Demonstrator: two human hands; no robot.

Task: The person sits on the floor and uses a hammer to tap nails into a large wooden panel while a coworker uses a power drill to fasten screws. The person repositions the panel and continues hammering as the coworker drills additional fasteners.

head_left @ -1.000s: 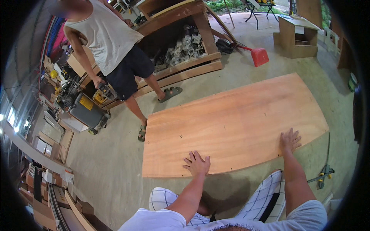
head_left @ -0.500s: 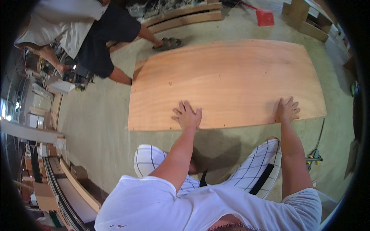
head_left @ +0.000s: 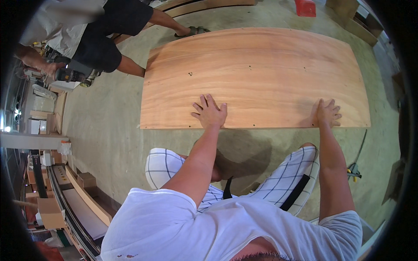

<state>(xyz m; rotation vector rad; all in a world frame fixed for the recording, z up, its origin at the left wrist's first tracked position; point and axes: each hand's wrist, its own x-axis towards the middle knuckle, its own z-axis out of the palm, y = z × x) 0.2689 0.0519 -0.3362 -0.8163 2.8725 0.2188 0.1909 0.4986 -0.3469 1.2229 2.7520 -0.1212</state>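
A large plywood panel (head_left: pixel 261 87) lies flat before my knees, with several small dark holes or screw heads along its near edge and across its middle. My left hand (head_left: pixel 211 114) rests on it left of centre by the near edge, fingers spread and palm down. Near the panel's right end, my right hand (head_left: pixel 327 114) also presses down flat with its fingers apart. Neither hand holds anything. What lies under the panel is hidden.
Another person (head_left: pixel 102 43) stands at the panel's far left corner, a power drill (head_left: pixel 69 75) in hand. A clamp (head_left: pixel 354 171) lies on the floor beside my right forearm. Far off are a red dustpan-like object (head_left: pixel 305 8) and a wooden box (head_left: pixel 355 19). Long boards (head_left: pixel 89 195) lie at left.
The view has tilted, so the panel sits higher in the picture. Both my hands stay flat on it. The other person's drill hand has shifted left.
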